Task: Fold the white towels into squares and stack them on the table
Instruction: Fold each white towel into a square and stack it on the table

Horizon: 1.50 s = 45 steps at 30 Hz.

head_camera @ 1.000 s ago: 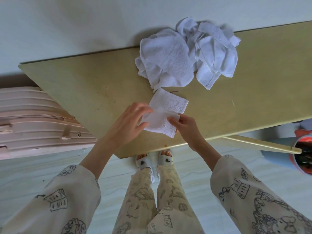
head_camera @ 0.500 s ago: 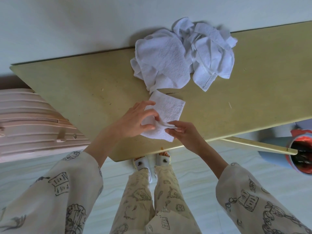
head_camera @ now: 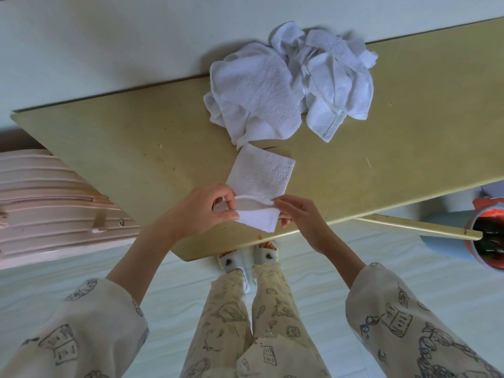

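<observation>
Near the worktop's (head_camera: 136, 148) front edge, the left hand (head_camera: 203, 211) and right hand (head_camera: 296, 214) each pinch a side of the folded towel (head_camera: 261, 178), lifting its near flap. Behind it lies a heap of unfolded towels (head_camera: 289, 83).

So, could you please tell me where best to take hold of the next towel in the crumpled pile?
Judging by its pose, pinch the corner of the loose towel that juts toward the person at the pile's near right. Come from the near side: it lies flat on the table, free of the heap.
</observation>
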Motion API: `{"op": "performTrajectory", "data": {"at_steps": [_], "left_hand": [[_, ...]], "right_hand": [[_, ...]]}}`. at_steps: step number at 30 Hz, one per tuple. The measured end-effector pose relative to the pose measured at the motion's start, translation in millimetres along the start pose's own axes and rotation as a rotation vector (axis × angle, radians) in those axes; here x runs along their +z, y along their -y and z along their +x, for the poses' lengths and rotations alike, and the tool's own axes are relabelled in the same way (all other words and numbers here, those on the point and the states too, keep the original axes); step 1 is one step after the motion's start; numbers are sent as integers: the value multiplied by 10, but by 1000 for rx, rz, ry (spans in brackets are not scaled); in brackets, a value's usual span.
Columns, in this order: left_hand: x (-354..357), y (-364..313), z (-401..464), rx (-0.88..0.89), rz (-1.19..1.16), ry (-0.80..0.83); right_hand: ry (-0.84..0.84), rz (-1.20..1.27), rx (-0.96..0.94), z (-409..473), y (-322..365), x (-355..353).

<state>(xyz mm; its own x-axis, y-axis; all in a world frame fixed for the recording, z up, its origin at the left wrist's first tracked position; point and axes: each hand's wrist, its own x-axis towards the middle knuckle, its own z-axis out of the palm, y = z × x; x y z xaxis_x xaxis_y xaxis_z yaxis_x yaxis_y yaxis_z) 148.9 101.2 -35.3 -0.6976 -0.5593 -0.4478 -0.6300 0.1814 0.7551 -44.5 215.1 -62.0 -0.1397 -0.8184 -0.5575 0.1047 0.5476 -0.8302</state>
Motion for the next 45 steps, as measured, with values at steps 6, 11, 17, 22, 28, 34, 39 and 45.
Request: {"op": "performTrajectory", "data": {"at_steps": [6, 11, 17, 22, 28, 34, 39, 45], "left_hand": [[34, 10, -103, -11, -15, -42], [39, -36, -75, -19, -102, -149], [65, -1, -40, -38, -111, -202], [64, -9, -72, -28, -111, -223], [45, -70, -118, 20, -41, -228], [46, -68, -129, 56, 19, -224], [68, -25, -148, 116, 137, -233], [-53, -136, -224, 163, 155, -256]], "right_hand": [[-6, 3, 17, 0, 3, -7], [27, -19, 15, -36, -20, 22], [-34, -244, -140, -48, -5, 118], [-160, -355, -307, -53, -3, 180], [-246, -348, -308, -58, 26, 171], [-239, -187, -247, -116, 90, 155], [-252, -185, -242, -139, 117, 168], [-238, -210, -299, -233, 367, 144]]}}
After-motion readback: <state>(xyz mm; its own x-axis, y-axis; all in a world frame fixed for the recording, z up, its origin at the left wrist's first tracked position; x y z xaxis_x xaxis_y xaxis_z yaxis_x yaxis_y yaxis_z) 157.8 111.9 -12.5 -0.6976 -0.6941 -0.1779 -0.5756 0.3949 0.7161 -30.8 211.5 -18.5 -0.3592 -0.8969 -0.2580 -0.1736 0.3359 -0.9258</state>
